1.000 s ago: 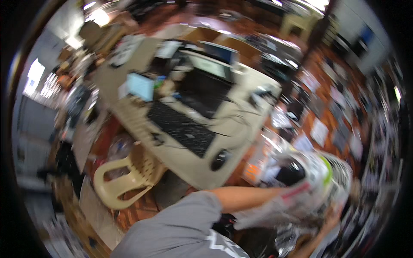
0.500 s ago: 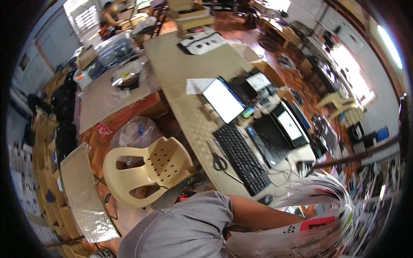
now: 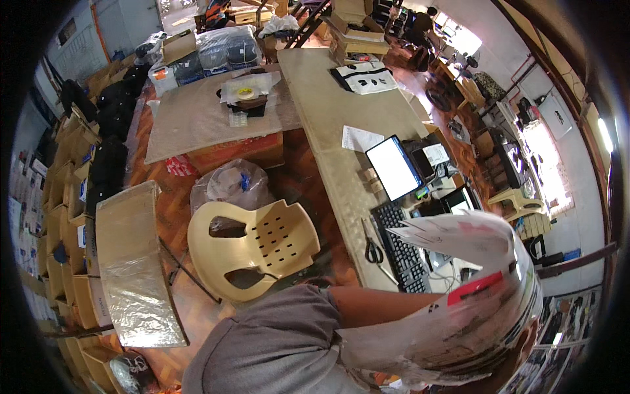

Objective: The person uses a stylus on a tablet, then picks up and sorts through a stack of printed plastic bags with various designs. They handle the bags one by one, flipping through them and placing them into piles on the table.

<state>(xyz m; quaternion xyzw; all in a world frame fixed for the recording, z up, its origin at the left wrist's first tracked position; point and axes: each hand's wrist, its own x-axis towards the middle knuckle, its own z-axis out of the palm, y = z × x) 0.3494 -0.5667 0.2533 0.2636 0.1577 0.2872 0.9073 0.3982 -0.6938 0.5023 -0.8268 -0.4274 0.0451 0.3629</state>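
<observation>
A thick bundle of loose printed sheets (image 3: 420, 338), pale with a red patch, bends over in a curve at the lower right. Its upper ends fan out above the keyboard and cover most of the laptop. My left forearm (image 3: 387, 307) reaches from a grey sleeve behind the bundle, and the sheets hide that hand. Along the bundle's right side part of my right hand (image 3: 523, 345) shows, closed against the sheets. Near the bundle on the table lie a black keyboard (image 3: 398, 246) and black-handled scissors (image 3: 373, 250).
The long table (image 3: 321, 118) also carries a lit tablet-like screen (image 3: 394, 167) and a white printed bag (image 3: 367, 77). A cream plastic chair (image 3: 282, 240) stands at its left. Cardboard boxes (image 3: 59, 223) line the left wall. A plastic-wrapped board (image 3: 134, 262) lies near a shoe (image 3: 131, 371).
The view has swung left, so the table and chair sit farther right in the picture. The sheet bundle now stands higher and covers most of the laptop.
</observation>
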